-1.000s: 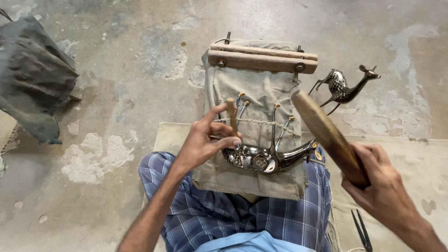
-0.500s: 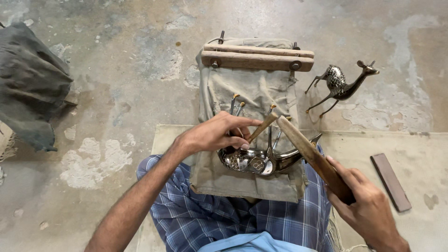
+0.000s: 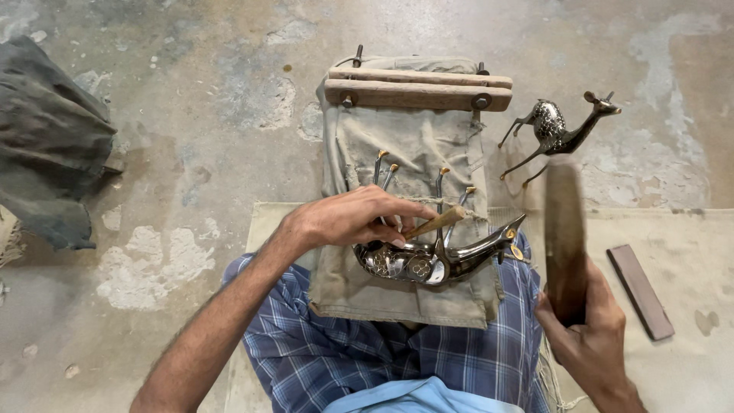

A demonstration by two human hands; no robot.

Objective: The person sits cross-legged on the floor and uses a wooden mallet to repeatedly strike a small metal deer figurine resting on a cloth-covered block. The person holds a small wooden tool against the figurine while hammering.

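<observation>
Deer figure (image 3: pixel 443 256) lay on cloth (image 3: pixel 413 145), left hand (image 3: pixel 352 218) pinched chisel (image 3: pixel 436 222) against it, right hand (image 3: pixel 585 336) gripped mallet (image 3: pixel 564 237).

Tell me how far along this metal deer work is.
Looks done: a patterned deer figure stands on the floor. In hand: the left hand sets a punch on a second deer lying legs-up on the canvas pad; the right hand lifts a wooden mallet. Remaining: cannot tell.

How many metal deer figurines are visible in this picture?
2. One metal deer figurine lies upside down on the cloth pad on the person's lap, under the left hand. The other deer figurine stands on the floor, upper right. None seems hidden.
</observation>
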